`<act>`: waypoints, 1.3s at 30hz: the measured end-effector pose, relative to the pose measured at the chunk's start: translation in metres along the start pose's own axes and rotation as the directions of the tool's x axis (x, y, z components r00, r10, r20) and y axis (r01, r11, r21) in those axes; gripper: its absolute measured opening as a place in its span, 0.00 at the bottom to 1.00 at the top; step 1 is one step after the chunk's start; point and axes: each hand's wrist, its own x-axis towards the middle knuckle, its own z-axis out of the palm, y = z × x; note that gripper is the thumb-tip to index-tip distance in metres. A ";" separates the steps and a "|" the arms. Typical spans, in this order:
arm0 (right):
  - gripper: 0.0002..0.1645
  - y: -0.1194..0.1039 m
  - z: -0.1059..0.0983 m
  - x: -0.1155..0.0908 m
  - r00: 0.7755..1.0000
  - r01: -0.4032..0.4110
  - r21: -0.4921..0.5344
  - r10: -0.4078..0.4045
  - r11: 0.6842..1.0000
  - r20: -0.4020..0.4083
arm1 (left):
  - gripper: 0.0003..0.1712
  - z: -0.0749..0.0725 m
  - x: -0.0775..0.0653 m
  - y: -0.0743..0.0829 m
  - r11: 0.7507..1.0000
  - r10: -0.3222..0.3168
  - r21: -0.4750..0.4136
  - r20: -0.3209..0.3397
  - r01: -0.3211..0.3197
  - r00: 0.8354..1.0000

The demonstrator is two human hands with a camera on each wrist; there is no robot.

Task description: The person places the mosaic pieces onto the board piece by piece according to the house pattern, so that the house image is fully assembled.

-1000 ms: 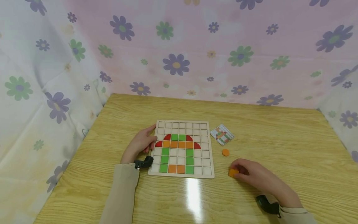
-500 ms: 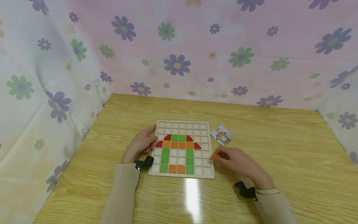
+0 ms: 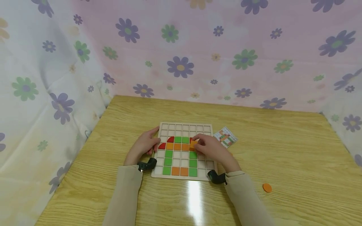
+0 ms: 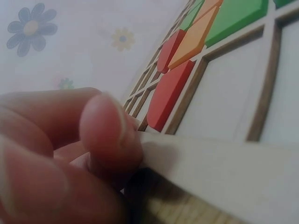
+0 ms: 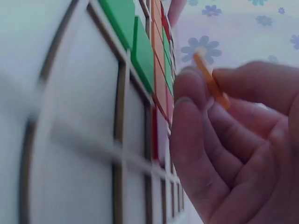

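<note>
The wooden grid board [image 3: 183, 125] lies on the table with red, green and orange tiles in its cells. At its left edge rests my left hand [image 3: 142, 146], index finger stretched along the side; in the left wrist view a fingertip [image 4: 110, 126] touches the rim beside a red quarter-round tile [image 4: 170, 95]. My right hand [image 3: 213, 149] is over the right half of the board, pinching an orange square tile [image 3: 193, 145] between thumb and fingers. The right wrist view shows this tile [image 5: 210, 81] edge-on, apart from the board. My right hand hides the red tiles behind it partly or wholly.
A small pattern card [image 3: 227, 138] lies to the right of the board, partly behind my right hand. One orange disc [image 3: 267, 188] is on the table at the right; another orange piece [image 3: 232, 154] barely shows beside my right wrist. Flowered cloth [image 3: 181, 67] stands behind the table.
My right hand has carried the orange square tile leftward from the table to over the board. The orange disc at the right has come into sight. My left hand has stayed at the board's edge.
</note>
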 end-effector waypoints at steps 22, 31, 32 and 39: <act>0.16 -0.014 0.012 0.054 0.993 -0.062 -0.113 0.050 0.992 -0.107 | 0.34 -0.002 0.000 0.001 1.000 0.007 -0.009 -0.001 -0.007 1.000; 0.11 -0.015 0.013 0.060 0.990 -0.074 -0.136 0.056 0.988 -0.130 | 0.35 0.000 0.000 0.000 1.000 0.000 -0.018 0.001 0.000 1.000; 0.11 -0.014 0.013 0.061 0.989 -0.072 -0.146 0.052 0.987 -0.138 | 0.35 0.000 0.000 0.000 1.000 -0.001 -0.021 0.001 0.001 1.000; 0.10 -0.013 0.013 0.063 0.986 -0.080 -0.164 0.054 0.983 -0.155 | 0.34 -0.001 0.001 0.000 1.000 -0.013 -0.016 0.001 0.013 1.000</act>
